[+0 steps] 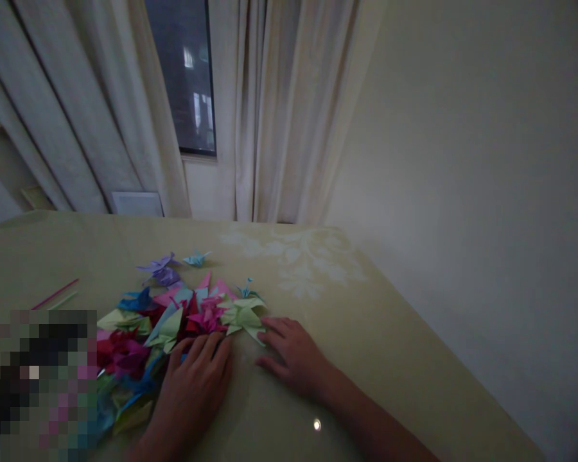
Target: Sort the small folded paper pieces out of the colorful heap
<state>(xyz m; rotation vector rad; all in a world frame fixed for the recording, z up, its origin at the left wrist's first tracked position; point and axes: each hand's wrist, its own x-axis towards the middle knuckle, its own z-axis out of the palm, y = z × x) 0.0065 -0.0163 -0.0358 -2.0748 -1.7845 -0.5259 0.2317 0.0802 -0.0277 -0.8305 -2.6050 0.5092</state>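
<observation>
A heap of folded paper figures (173, 321) in pink, green, blue and purple lies on the pale green table (366, 321). My left hand (195, 378) rests flat on the table, fingers stretched, fingertips touching the heap's near edge. My right hand (291, 353) lies flat beside it, fingers spread, its fingertips at a light green paper figure (243, 316). Neither hand holds anything.
A purple paper figure (161, 269) and a small light blue one (196, 258) sit apart behind the heap. Two thin sticks (55, 295) lie at the left. Curtains (279, 109) and a dark window (185, 70) stand behind; a wall runs along the right.
</observation>
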